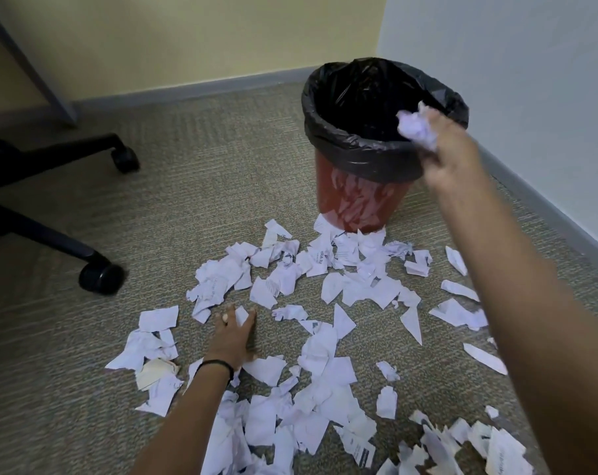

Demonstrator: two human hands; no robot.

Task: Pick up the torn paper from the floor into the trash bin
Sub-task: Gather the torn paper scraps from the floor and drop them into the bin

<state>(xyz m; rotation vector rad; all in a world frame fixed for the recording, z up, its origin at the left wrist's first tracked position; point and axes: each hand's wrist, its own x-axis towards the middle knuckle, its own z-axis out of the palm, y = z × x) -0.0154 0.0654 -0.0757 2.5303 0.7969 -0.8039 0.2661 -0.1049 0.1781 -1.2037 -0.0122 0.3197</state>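
Note:
Several torn white paper pieces [325,293] lie scattered over the carpet in front of a red trash bin [356,197] lined with a black bag [338,132]. My right hand [451,156] is raised at the bin's near right rim and grips a crumpled wad of paper [417,130] that hangs over the opening. My left hand [232,334] is down on the carpet among the scraps, its fingers pinching a small white scrap [241,316]. A black band circles my left wrist.
A black office chair base with castor wheels [100,277] stands at the left. A grey desk leg [34,70] is at the far left. Walls with grey baseboard [547,214] meet in a corner behind the bin.

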